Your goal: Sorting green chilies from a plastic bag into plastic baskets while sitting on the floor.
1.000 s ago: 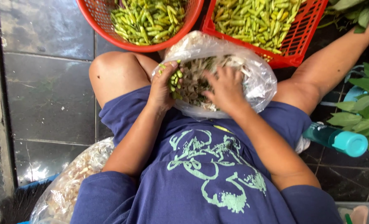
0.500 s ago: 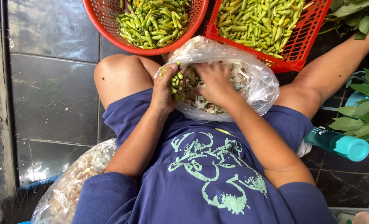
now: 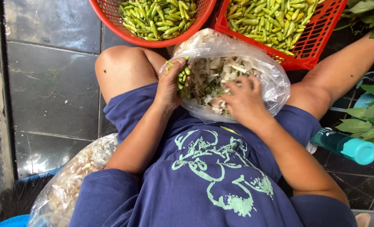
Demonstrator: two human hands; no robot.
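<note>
Green chilies (image 3: 182,77) clutched in left hand (image 3: 170,84); right hand (image 3: 242,101) seemingly rummaging in bag (image 3: 275,80).

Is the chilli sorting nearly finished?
Partly. The round red basket and square red basket already hold many green chillies. The left hand grips a bunch; the right hand digs in the clear plastic bag, which holds mostly pale scraps.
</note>
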